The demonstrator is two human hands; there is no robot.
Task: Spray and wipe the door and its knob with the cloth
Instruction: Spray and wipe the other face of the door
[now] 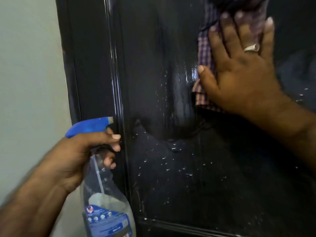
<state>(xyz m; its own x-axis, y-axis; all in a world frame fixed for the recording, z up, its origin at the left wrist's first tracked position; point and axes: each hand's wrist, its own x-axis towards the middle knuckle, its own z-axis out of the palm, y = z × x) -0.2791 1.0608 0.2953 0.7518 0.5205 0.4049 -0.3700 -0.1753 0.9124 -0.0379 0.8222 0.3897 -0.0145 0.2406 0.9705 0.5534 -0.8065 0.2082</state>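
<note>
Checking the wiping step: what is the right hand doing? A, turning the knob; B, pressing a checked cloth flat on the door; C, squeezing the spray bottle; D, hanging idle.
B: the right hand lies flat on the checked cloth against the dark door.

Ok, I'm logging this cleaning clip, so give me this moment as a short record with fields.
door: black door, glossy, droplets on its panel
cloth: checked cloth, flat against the door
right hand: right hand presses the cloth, fingers straight
left hand: left hand grips the spray bottle
knob: not in view
wall: pale wall left of the door
</note>
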